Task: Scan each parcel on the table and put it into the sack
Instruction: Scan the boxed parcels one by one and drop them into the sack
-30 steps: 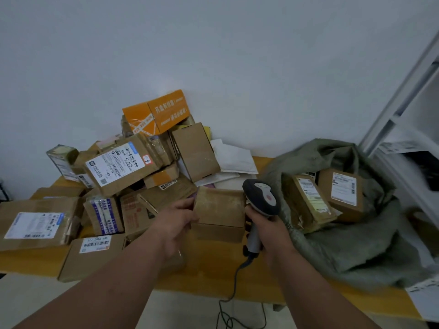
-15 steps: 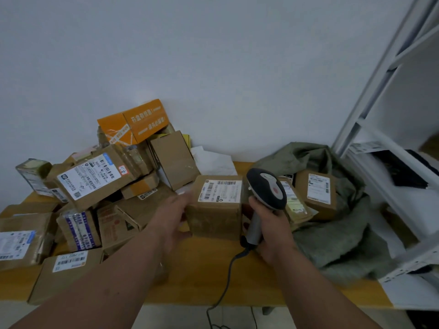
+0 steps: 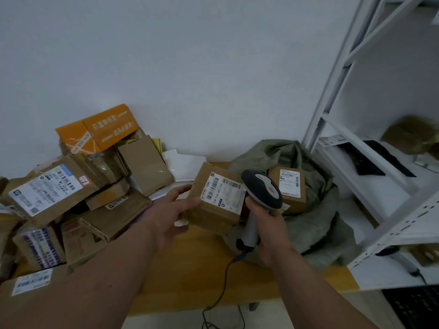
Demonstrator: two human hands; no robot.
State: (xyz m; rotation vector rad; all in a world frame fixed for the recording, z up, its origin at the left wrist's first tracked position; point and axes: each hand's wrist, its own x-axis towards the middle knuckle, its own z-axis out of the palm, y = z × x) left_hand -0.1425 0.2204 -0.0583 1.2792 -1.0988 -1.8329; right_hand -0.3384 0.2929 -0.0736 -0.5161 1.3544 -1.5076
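One small brown cardboard parcel (image 3: 217,200), lifted off the wooden table (image 3: 190,264), is now tilting label-up; left hand (image 3: 169,213) fingers curling round it, right hand (image 3: 268,224) gripping the grey handheld scanner (image 3: 261,193), ready for scanning beside the green sack (image 3: 313,210).

parcel (image 3: 215,203): matt cardboard, paper label | scanner (image 3: 262,188): glossy plastic | sack (image 3: 316,210): coarse cloth

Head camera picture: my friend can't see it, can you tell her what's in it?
A person's left hand holds a brown parcel, label up, beside a barcode scanner gripped in the right hand. Behind lies a green sack; more parcels crowd the wooden table.
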